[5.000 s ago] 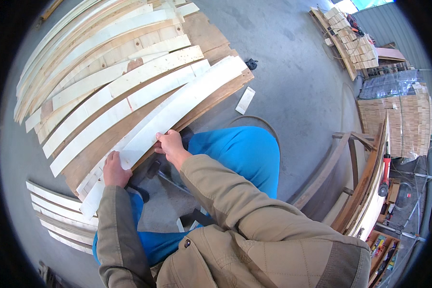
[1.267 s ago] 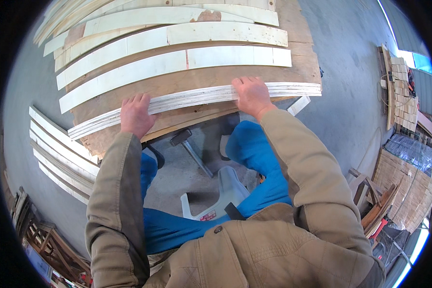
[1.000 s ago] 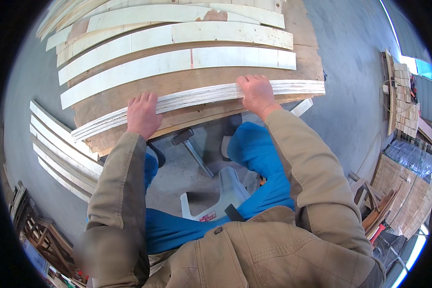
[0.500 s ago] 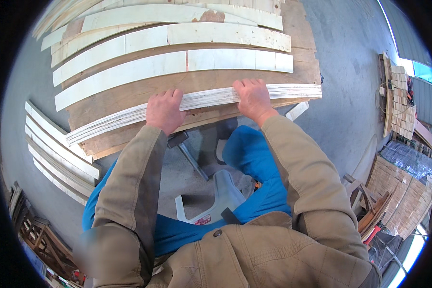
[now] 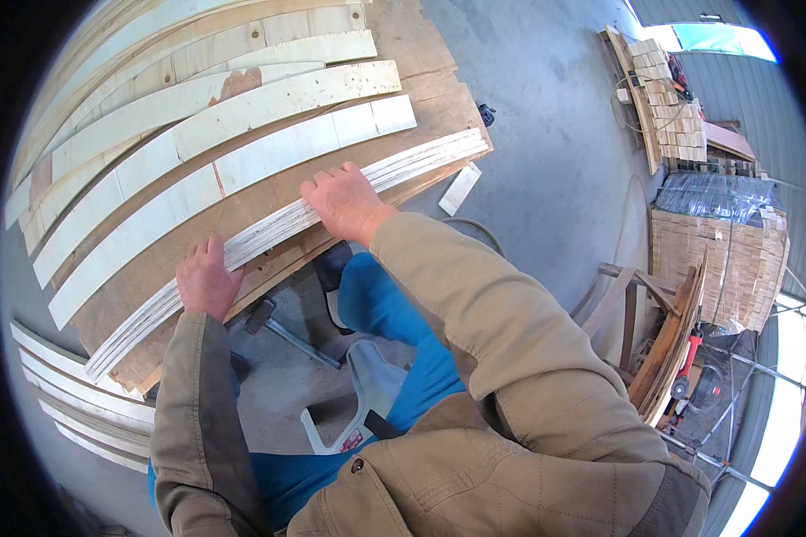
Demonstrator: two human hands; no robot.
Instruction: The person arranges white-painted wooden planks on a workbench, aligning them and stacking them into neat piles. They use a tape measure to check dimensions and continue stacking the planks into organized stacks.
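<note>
A bundle of long, thin white strips (image 5: 273, 230) is right under both hands, with the strips' narrow edges facing up. The left hand (image 5: 209, 279) holds it toward its near left end, and the right hand (image 5: 345, 204) holds it farther along, so a piece of the bundle shows between them. More of it sticks out past each hand. The bundle lies along the near side of a big brown board (image 5: 443, 98). Behind it, wide pale strips (image 5: 233, 170) lie in rows on the same board, apart from the bundle. More white strips lie in a small group on the grey floor (image 5: 546, 179) to the left. A hammer (image 5: 300, 342) and a pale plastic stool (image 5: 367, 371) are down by the person's blue trouser legs (image 5: 385, 304). A small white block (image 5: 459, 188) sits on the floor near the board's right end. Far to the right are a wrapped stack of wood (image 5: 716, 259) and a red tool (image 5: 687, 367). Both hands are closed around the bundle, with the fingers bent over its top. The left arm reaches up from below, and the right arm slants up and to the left. Both wear brown sleeves (image 5: 510, 331).
</note>
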